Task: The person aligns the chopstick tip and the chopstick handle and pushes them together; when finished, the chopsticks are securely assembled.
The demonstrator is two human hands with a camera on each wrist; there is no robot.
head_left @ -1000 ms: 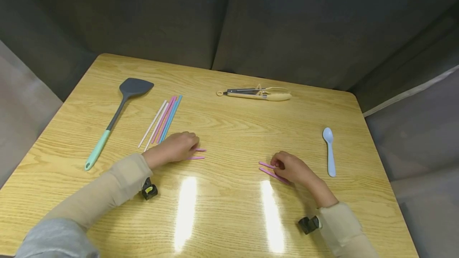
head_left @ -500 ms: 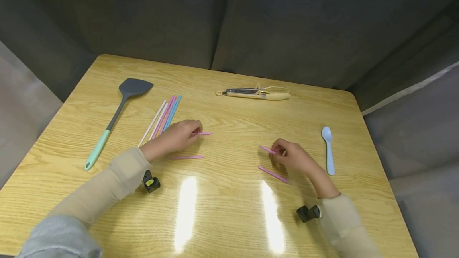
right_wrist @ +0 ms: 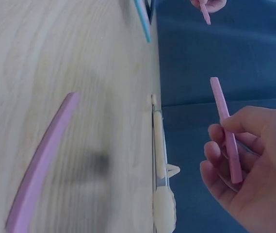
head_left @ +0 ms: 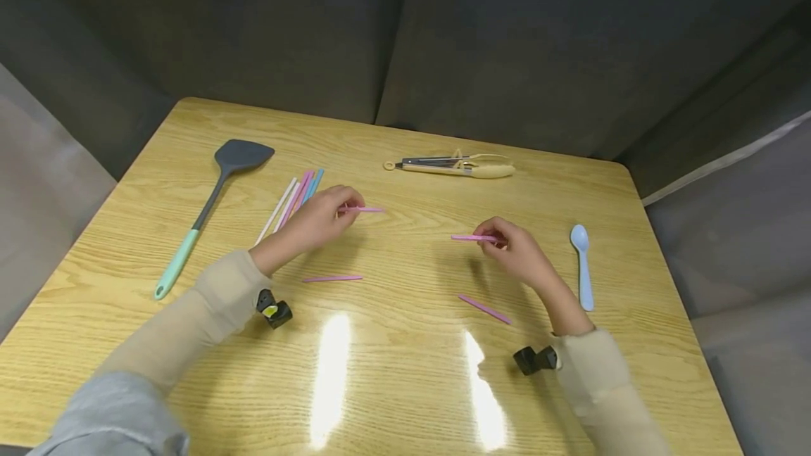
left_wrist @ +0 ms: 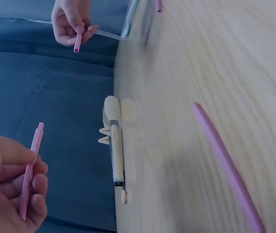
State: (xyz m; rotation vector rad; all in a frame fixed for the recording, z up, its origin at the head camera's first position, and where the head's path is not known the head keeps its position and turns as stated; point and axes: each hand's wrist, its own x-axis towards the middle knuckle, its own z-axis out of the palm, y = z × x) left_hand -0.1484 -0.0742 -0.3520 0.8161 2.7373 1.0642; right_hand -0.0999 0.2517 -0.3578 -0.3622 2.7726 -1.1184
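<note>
My left hand (head_left: 317, 218) pinches a short pink chopstick piece (left_wrist: 27, 187) between thumb and fingers, raised above the table. A narrower stub shows at its upper end in the left wrist view. Across from it, my right hand (head_left: 518, 253) pinches another short pink chopstick piece (right_wrist: 230, 145), also lifted, its free end pointing left toward the other hand. A wide gap separates the two held pieces. Below the left hand one more pink piece (head_left: 332, 278) lies on the wood, and a similar pink piece (head_left: 484, 309) lies below the right hand.
White, pink and blue chopsticks (head_left: 277, 211) lie left, partly hidden behind the left hand. Beyond them is a spatula (head_left: 209, 199) with a mint handle. Yellow tongs (head_left: 453, 166) lie at the table's back, a light blue spoon (head_left: 582, 266) at the right. Dark curtains (head_left: 507, 55) surround the table (head_left: 405, 385).
Both hands have lifted one pink chopstick piece each off the table and moved up and away from the body. The other two pink pieces stay where they lay.
</note>
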